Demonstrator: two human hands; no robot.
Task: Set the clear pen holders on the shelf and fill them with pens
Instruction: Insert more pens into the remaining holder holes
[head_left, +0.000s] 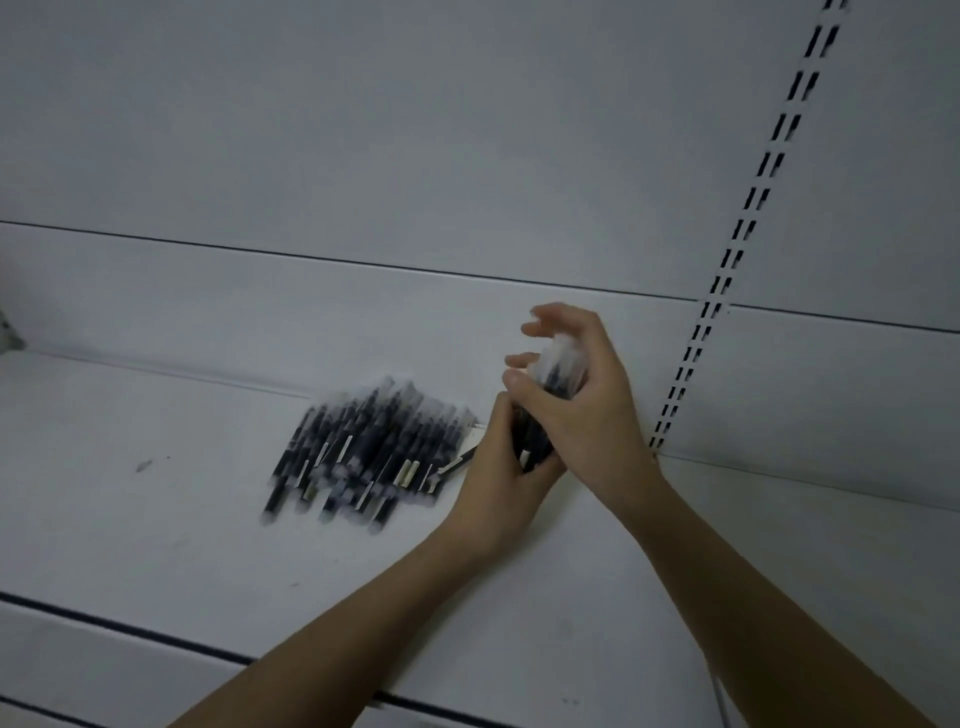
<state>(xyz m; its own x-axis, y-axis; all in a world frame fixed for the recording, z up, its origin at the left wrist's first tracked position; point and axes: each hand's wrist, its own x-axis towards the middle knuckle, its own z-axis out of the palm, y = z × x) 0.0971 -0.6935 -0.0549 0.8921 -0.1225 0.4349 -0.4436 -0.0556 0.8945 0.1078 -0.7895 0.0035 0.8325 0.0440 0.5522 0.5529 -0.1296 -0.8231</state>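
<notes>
We see a loose pile of dark pens (371, 447) with clear caps lying flat on the white shelf (156, 519), side by side, slanting from near left to far right. Just right of the pile, a small bundle of pens (540, 415) of the same kind stands tilted above the shelf, caps up. The picture is blurred, so we cannot count them.

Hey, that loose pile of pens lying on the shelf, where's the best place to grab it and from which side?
Probably from above, across the middle of the pile of pens, fingers closing from its left and right sides. The pens lie flat on the shelf, roughly parallel, so pinching across their barrels gathers several together.
</notes>
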